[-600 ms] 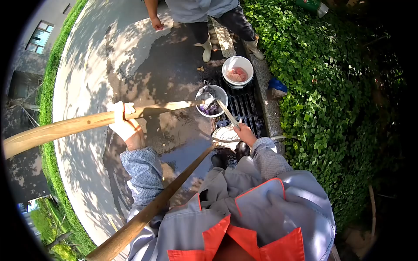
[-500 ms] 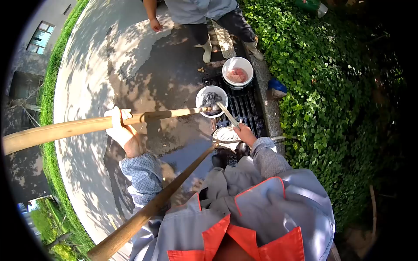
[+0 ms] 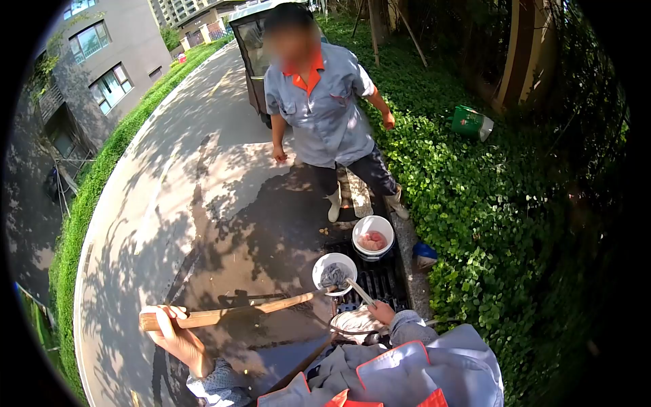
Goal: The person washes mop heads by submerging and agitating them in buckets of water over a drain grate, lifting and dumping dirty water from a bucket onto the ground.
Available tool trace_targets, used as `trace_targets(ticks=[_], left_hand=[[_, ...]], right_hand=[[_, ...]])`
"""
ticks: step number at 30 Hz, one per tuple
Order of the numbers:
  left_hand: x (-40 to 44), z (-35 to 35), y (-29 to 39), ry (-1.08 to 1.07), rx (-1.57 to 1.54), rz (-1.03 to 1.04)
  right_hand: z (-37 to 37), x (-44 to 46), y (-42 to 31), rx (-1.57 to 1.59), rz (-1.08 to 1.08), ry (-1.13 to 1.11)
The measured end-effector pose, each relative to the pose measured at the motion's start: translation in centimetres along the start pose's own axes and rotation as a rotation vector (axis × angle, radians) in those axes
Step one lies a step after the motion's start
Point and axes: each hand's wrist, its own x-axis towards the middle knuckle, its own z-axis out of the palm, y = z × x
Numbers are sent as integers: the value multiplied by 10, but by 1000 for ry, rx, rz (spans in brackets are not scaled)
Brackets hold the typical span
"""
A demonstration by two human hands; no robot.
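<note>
Left hand [image 3: 178,337]: fingers curled round the upper end of a wooden pole [image 3: 234,314], which slants across to the near bucket. Right hand [image 3: 382,313]: closed on pale strips [image 3: 360,292] that run to the same bucket; exact finger placement too small to tell.

Second pole [image 3: 306,361]: wooden, partly hidden by the wearer's grey clothing, its far end at a whitish mop head [image 3: 358,321] lying just below the right hand.

Near bucket [image 3: 317,273]: white, upright, beside the grate; inside it, a grey mop head [image 3: 333,275] at the far end of the first pole.

Drain grate [image 3: 385,287]: black, slotted, along the kerb [image 3: 415,288].

Far bucket [image 3: 357,234]: white, upright, holding pinkish material [image 3: 372,240].

Blue item [image 3: 424,251]: at the foliage edge, kind unclear.

Co-worker [image 3: 325,112]: standing beyond the buckets in grey shirt and pale boots, both arms lowered.

Green container [image 3: 466,121]: tipped over on the plants.

Vehicle [image 3: 254,51]: parked behind the co-worker.
</note>
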Motion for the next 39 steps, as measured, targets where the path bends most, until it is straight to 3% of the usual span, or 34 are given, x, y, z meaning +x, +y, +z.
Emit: trace_targets(ticks=[6,13,14,19,20,39], left_hand=[[-2,16,43,-17,111,70],[7,11,34,-134,-155,8],[6,19,34,-15,-101,16],[-1,22,33,-28,-97,42],[-3,20,33,-36,-105,42],[-15,15,40,-62,-118,62]], right_hand=[[-11,-20,-17,-58,-53,44],[-20,-34,-24,22,-94,26],[-19,-32,-21,20,-103,33],[-18,-34,-23,-31,-205,118],[-21,-36,-27,-10,-104,45],[-19,-38,-30,-31,-160,64]])
